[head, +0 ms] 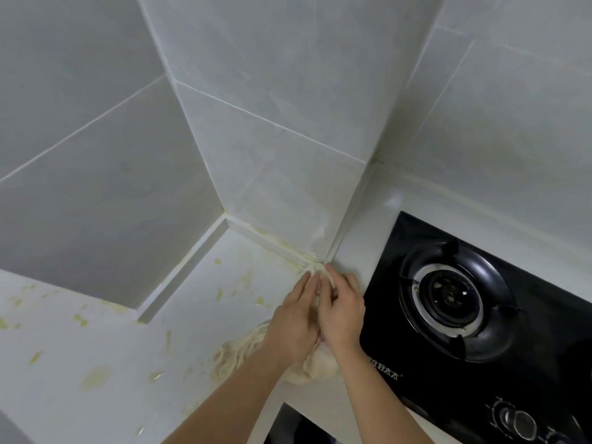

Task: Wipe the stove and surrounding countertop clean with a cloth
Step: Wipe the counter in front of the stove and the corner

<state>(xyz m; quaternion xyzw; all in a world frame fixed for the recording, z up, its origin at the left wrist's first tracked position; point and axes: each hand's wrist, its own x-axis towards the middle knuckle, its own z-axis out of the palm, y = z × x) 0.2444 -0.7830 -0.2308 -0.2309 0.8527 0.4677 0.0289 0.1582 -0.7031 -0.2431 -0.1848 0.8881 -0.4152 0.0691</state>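
Note:
A cream, stringy cloth (pixel 238 349) lies bunched on the white countertop (pixel 96 341), just left of the black glass stove (pixel 474 315). My left hand (pixel 296 318) and my right hand (pixel 341 310) lie side by side on top of it, fingers stretched forward. Their fingertips press the cloth's front end into the corner where the tiled wall column meets the counter. Most of the cloth is hidden under my hands and wrists. Yellowish smears and spots dot the countertop to the left of my hands.
The stove's round burner with its black pan support (pixel 451 296) sits right of my hands, a control knob (pixel 520 423) near the front edge. Grey-white wall tiles (pixel 288 123) rise behind the counter, with a recessed nook on the left.

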